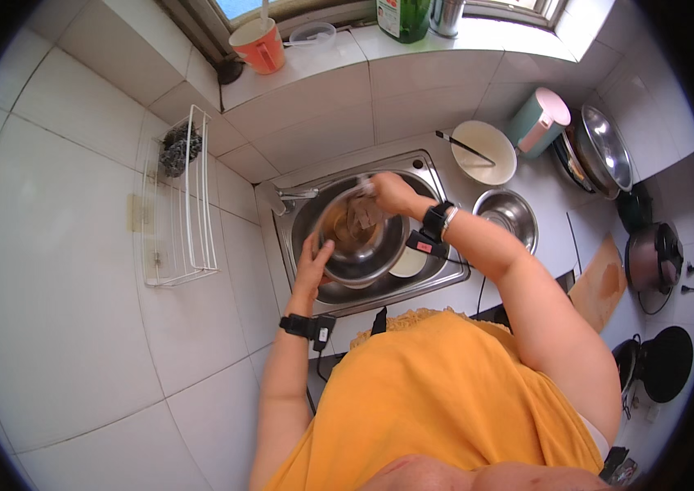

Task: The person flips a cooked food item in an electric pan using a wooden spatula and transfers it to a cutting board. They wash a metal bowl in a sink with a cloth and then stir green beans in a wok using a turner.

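Note:
My left hand [316, 261] grips the near left rim of a stainless steel bowl [356, 267], its thumb over the edge. The bowl is held tilted over a steel sink [347, 302]. At the bowl's far right rim my right hand [390, 193] is closed on a crumpled, greyish cloth [366, 212], blurred, which hangs against the inside of the bowl. Beneath and right of the bowl, a white dish [408, 262] lies in the sink. The faucet [298, 194] stands at the sink's back left corner.
Right of the sink are a cream bowl [475, 138] with a dark-handled utensil, a smaller steel bowl [521, 212] and a green pitcher [528, 126]. A white wire rack [190, 202] hangs on the left wall. A mug [261, 52] and a green bottle [411, 21] stand on the ledge.

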{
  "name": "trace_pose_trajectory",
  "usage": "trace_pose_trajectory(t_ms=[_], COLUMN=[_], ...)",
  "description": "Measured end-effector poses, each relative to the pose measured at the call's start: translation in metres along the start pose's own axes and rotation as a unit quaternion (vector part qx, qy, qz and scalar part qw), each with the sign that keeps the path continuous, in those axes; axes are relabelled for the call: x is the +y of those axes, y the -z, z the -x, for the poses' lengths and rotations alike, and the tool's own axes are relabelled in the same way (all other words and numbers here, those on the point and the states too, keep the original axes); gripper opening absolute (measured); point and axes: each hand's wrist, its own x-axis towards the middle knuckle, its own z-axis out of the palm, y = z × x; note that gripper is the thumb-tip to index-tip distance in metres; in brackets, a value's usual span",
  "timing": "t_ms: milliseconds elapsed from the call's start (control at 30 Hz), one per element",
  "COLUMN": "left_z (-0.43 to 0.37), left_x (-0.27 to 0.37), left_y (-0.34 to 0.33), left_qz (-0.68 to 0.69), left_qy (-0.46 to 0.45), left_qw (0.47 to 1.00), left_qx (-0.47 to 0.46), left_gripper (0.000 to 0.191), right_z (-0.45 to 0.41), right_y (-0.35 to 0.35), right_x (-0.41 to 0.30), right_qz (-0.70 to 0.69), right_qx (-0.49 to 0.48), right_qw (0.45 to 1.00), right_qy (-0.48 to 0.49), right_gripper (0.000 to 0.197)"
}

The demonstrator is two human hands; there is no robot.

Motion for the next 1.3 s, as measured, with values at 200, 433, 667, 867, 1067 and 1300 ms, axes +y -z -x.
trace_pose_trajectory(t_ms=[200,433,667,867,1067,1300], left_z=[-0.015,-0.010,-0.024,-0.020,-0.007,-0.001], left_x=[-0.022,-0.024,-0.033,-0.052,-0.055,-0.042], left_y=[-0.012,-0.019,-0.057,-0.036,-0.056,-0.036], left_qz=[-0.114,0.010,-0.126,-0.226,-0.011,0.006], left_qy=[-0.066,-0.012,-0.317,-0.285,-0.139,-0.044], left_qw=[0.990,0.999,0.921,0.913,0.988,0.998], left_qx=[-0.056,0.041,0.190,0.184,0.070,0.034], left_gripper=[0.055,0.060,0.070,0.069,0.072,0.067], right_z=[-0.008,0.021,0.067,0.049,0.023,0.030], right_y=[-0.006,-0.033,-0.122,-0.053,-0.115,-0.041], right_x=[-0.019,0.047,-0.001,-0.007,0.013,-0.014], right_qz=[0.023,-0.146,-0.802,-0.587,-0.149,0.157], right_qx=[-0.078,-0.007,-0.190,-0.084,0.050,-0.027], right_qw=[0.985,0.963,0.427,0.735,0.980,0.947], right_qy=[0.155,-0.227,-0.372,-0.328,0.119,0.278], right_gripper=[0.022,0.025,0.021,0.018,0.019,0.022])
